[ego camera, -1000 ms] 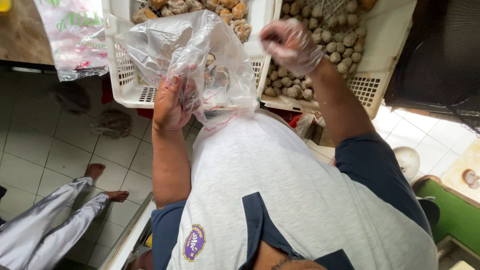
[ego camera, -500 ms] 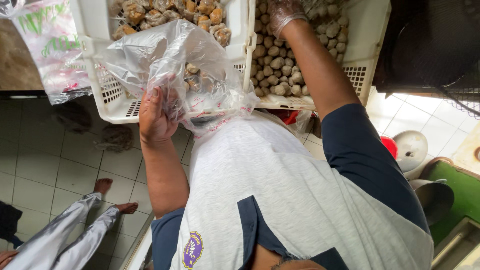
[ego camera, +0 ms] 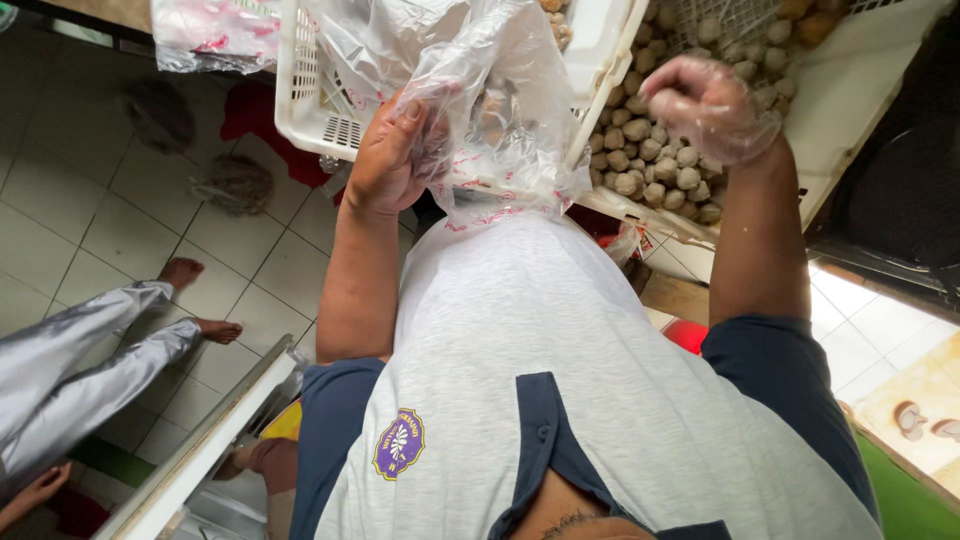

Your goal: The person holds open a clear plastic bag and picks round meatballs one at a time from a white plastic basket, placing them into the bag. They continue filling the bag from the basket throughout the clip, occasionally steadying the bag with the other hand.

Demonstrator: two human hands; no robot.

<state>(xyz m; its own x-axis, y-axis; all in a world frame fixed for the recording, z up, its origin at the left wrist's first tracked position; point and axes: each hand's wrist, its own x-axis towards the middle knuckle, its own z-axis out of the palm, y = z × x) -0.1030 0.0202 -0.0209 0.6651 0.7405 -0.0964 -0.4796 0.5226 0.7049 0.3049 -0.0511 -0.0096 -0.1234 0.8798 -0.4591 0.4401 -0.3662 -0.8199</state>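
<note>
Bagging step in hand: the left hand (ego camera: pixel 385 160) pinches the rim of a clear plastic bag (ego camera: pixel 490 110), grip pressed together on the film, holding it up in front of a white plastic basket (ego camera: pixel 315 110); a few round balls appear to lie inside the bag. The right hand (ego camera: pixel 705 105), in a thin clear glove, is curled closed, apparently around some balls, above the heap of pale brownish meatballs (ego camera: pixel 645 160) in the second basket. By judgement, the next move calls for the bag mouth held open and the right hand brought directly over it.
</note>
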